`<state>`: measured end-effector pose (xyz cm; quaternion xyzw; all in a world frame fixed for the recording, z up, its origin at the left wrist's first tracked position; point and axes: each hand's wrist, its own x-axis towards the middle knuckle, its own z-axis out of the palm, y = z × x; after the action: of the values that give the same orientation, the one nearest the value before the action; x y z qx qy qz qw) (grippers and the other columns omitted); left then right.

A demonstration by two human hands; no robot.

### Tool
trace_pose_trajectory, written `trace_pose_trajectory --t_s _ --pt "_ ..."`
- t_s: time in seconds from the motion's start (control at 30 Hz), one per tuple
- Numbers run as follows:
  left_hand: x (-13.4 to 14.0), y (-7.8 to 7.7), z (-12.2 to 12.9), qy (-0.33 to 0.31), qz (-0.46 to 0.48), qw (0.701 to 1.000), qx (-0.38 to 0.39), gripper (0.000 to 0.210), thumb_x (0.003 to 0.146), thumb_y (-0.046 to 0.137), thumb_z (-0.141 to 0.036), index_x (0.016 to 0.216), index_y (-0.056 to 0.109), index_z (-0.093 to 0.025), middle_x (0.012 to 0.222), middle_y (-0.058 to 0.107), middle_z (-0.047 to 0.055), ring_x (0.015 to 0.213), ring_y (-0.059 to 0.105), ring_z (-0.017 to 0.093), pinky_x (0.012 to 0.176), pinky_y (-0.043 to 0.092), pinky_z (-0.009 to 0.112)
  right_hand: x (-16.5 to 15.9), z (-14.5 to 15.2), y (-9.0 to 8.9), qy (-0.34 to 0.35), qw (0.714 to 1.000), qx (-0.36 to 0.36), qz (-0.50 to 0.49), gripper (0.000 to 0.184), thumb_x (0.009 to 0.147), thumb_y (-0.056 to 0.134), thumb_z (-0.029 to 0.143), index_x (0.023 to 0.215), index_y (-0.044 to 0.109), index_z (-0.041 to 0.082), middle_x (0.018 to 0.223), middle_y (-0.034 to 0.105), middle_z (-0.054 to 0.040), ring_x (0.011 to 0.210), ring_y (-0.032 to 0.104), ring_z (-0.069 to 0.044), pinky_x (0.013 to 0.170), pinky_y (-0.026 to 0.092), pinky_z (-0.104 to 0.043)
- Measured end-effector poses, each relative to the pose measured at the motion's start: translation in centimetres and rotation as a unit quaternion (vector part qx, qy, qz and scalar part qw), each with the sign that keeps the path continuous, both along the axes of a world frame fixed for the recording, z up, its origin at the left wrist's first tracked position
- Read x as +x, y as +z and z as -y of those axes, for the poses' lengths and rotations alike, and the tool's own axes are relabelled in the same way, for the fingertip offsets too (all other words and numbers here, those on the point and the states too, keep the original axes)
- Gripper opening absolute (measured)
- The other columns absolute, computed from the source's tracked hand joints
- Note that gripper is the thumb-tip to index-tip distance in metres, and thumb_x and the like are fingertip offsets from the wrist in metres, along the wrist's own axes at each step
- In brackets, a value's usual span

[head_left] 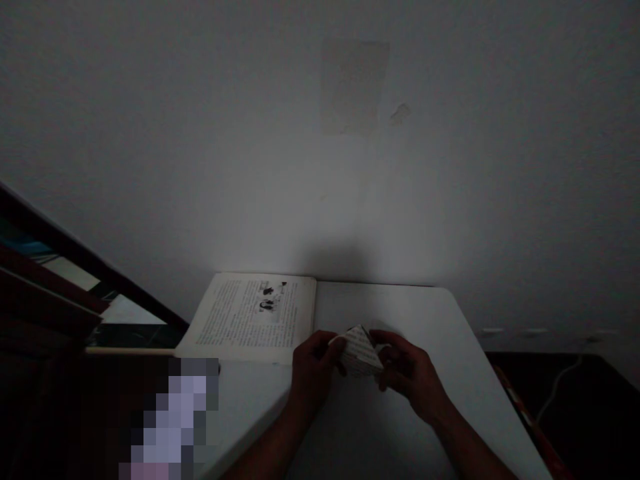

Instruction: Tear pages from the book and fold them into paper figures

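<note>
A folded piece of printed paper (362, 349), roughly triangular with a point at the top, is held between my two hands over the white table. My left hand (317, 360) pinches its left edge, thumb lying on the near face. On the other side, the fingers of my right hand (407, 367) close on the right corner of the paper. The light is dim, so the folds cannot be made out clearly. Just left of my left hand lies an open book (245, 313) with printed text and a small black-and-white picture.
The white table (400, 307) stands against a pale wall (200, 133) with a patch of tape marks. A pixelated area (175, 420) covers something at lower left. A dark slanted frame (95, 257) is at left; a pale cable (555, 383) hangs at right.
</note>
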<state>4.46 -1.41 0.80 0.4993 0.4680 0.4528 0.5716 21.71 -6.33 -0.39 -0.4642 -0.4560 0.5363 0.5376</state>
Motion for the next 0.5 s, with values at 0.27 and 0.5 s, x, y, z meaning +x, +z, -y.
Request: trace_pose_trajectory --t_s 0.27,0.5 --pt "0.3 0.1 0.4 0.000 -0.027 1.000 -0.011 0.029 0.074 0.061 -0.042 0.069 0.058 -0.013 0.049 0.053 -0.004 0.040 0.048 0.008 0.038 0.040 0.018 -0.6 -0.4 0.6 -0.040 0.997 -0.036 0.047 0.030 0.072 0.066 0.040 0.083 0.066 0.012 0.057 0.059 -0.0015 0.040 0.049 -0.010 0.035 0.042 -0.023" --pt "0.0 -0.8 -0.1 -0.111 -0.001 0.994 -0.011 0.031 0.068 0.069 -0.036 0.085 0.062 -0.011 0.064 0.059 0.000 0.044 0.050 0.008 0.039 0.041 0.018 -0.1 -0.6 0.4 -0.041 0.998 -0.026 0.046 0.025 0.075 0.065 0.037 0.080 0.066 0.013 0.058 0.061 -0.0012 0.041 0.052 -0.010 0.039 0.044 -0.023"
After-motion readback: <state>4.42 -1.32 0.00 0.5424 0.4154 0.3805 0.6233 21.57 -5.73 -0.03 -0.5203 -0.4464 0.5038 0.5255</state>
